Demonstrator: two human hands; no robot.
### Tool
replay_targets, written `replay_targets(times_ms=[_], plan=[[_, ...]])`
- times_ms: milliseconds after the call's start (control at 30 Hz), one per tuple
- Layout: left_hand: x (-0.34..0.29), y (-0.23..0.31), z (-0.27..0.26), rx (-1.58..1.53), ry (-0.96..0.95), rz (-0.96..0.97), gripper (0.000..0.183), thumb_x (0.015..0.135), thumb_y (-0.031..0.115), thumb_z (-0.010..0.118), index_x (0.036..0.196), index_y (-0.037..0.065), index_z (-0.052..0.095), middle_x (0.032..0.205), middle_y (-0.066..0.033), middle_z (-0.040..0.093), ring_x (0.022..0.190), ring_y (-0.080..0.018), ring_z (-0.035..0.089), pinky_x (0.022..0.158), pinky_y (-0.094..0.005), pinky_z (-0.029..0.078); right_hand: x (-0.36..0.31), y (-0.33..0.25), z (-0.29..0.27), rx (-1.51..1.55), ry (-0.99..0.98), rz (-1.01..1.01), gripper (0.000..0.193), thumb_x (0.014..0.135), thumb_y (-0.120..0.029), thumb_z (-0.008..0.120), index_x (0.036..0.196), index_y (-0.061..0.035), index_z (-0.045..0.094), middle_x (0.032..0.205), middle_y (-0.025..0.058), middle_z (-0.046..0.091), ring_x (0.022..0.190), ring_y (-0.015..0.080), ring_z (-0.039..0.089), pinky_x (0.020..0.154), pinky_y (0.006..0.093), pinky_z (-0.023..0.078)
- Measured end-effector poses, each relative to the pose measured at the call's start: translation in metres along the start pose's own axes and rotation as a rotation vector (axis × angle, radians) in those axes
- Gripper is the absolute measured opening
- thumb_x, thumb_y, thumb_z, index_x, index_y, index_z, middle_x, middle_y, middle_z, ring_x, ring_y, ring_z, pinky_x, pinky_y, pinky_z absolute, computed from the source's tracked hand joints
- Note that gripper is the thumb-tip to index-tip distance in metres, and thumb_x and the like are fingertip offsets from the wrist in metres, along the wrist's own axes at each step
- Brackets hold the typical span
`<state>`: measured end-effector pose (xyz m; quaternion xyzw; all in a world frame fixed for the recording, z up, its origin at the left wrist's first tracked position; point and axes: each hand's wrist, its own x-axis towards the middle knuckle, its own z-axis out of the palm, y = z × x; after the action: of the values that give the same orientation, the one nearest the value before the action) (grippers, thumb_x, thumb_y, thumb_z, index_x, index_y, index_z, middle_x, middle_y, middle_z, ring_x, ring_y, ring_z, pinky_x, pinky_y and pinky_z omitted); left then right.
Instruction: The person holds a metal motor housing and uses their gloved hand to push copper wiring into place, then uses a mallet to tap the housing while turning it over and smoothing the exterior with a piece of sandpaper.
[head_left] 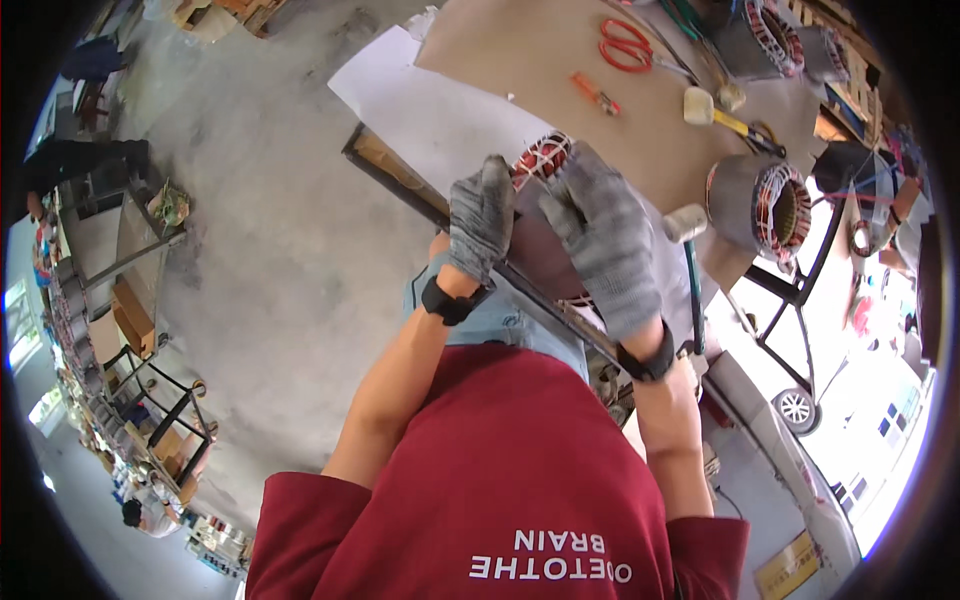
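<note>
A motor stator (545,240) lies at the table's near edge, partly covered by my hands. Its far end shows reddish copper windings (543,158) laced with white cord. My left hand (481,218), in a grey knit glove, is closed beside the left of these windings, thumb and fingers pressed together. Whatever they pinch is too small or hidden to name. Over the stator's right side lies my right hand (610,235), gloved alike. Its fingers are bent together near the windings' right edge, and I cannot make out what is between them.
Right of my hands are a white-headed mallet (685,223) and another stator (740,205). Farther back lie red-handled scissors (626,48), an orange cutter (597,93), a yellow-handled mallet (730,120) and more stators (765,45). White paper (400,110) covers the table's left part.
</note>
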<state>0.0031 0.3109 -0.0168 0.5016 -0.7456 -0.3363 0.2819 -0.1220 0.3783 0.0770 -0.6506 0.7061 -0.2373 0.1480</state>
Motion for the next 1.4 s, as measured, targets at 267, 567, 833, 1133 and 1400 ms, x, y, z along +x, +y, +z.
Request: replay_targets(times_ms=[267,567,833,1133,1400], plan=[[0.004,-0.003,0.001,-0.029,-0.032,-0.069,0.019,0.086,0.013,0.038,0.080,-0.002,0.048,0.061,-0.0138,0.058,0.058,-0.0227,0.057,0.051,-0.0308,0.043,-0.020,0.008,-0.011,-0.039,0.096,0.057,0.015,0.069,-0.008,0.061,0.084,-0.0064,0.059,0.079,0.0081,0.057,0.072,0.0252,0.052,0.064,0.0343,0.042],[0.017,0.014,-0.003,-0.323,-0.010,-0.343,0.045,0.090,0.034,0.030,0.073,-0.002,0.050,0.058,-0.0059,0.052,0.053,-0.0127,0.046,0.050,-0.0284,0.038,-0.084,0.013,-0.032,0.359,0.237,0.621,0.012,0.076,-0.002,0.054,0.087,-0.0039,0.054,0.076,0.0091,0.056,0.070,0.0183,0.055,0.065,0.0272,0.043],[0.029,0.002,0.006,-0.347,-0.263,-0.147,0.042,0.090,0.035,0.034,0.073,0.002,0.053,0.056,-0.0052,0.046,0.054,-0.0123,0.044,0.051,-0.0284,0.037,-0.025,-0.033,0.014,0.249,0.562,0.348,0.015,0.077,-0.008,0.054,0.091,-0.0036,0.055,0.091,0.0106,0.054,0.088,0.0250,0.050,0.080,0.0360,0.040],[0.036,-0.037,0.022,-0.345,-0.502,0.338,0.015,0.076,0.004,0.044,0.089,-0.001,0.043,0.068,-0.0157,0.052,0.059,-0.0325,0.052,0.051,-0.0398,0.041,-0.024,-0.033,0.007,-0.515,-0.057,0.186,0.056,0.064,-0.017,0.054,0.117,-0.0005,0.044,0.126,0.0125,0.038,0.117,0.0272,0.034,0.097,0.0393,0.028],[0.037,-0.026,0.013,-0.376,-0.496,0.211,0.041,0.089,0.032,0.034,0.072,-0.001,0.051,0.054,-0.0111,0.050,0.048,-0.0184,0.047,0.045,-0.0332,0.038,-0.012,-0.066,0.068,-0.487,0.384,0.460,0.043,0.075,-0.005,0.044,0.117,0.0020,0.041,0.118,0.0136,0.046,0.109,0.0268,0.045,0.096,0.0393,0.031]])
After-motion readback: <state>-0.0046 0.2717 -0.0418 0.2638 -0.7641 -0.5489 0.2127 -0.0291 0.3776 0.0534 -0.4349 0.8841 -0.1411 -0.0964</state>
